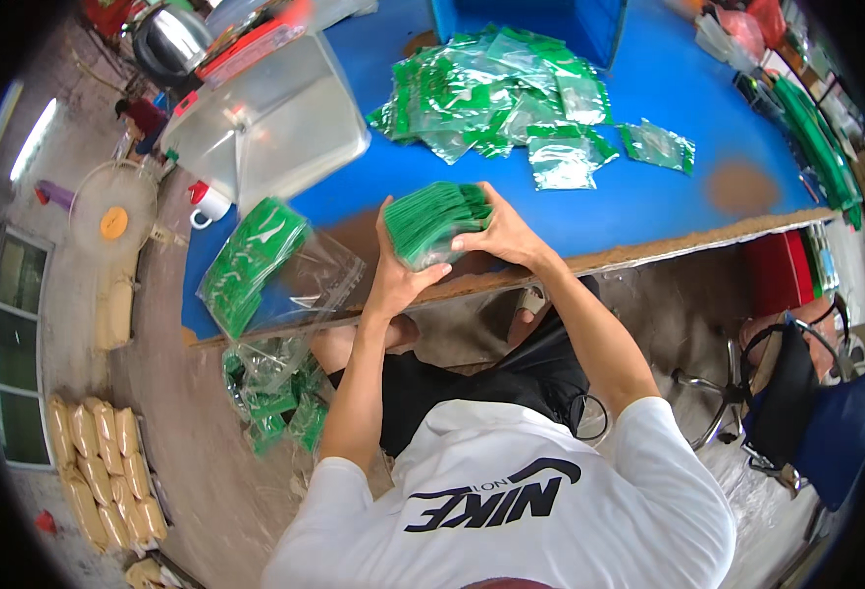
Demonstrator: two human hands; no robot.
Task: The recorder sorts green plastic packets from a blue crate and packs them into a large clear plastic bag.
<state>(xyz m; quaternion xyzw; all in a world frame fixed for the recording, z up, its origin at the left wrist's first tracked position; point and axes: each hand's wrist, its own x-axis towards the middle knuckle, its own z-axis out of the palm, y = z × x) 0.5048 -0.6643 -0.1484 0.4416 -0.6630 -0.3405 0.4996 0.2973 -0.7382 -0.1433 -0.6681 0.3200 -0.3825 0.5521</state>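
Between my two hands, above the near edge of the blue table [638, 211], is a thick stack of small green-and-clear plastic packets [432, 224]. My left hand [399, 278] grips its left side, thumb along the lower face. On the other side, my right hand [499, 231] closes round the right end with its thumb across the front. A larger clear bag [256, 265] with green packets in it lies on the table left of my hands, its clear mouth toward them. Beyond my hands is a loose heap of green-and-clear packets [496, 93], with a few lying apart at its right.
A translucent plastic bin [300, 123] stands at the left, near a white mug with a red top [209, 204] and a kettle [170, 41]. Behind the heap is a blue crate [599, 29]. Filled green bags [270, 393] lie below the table's left edge; a chair [805, 402] stands right.
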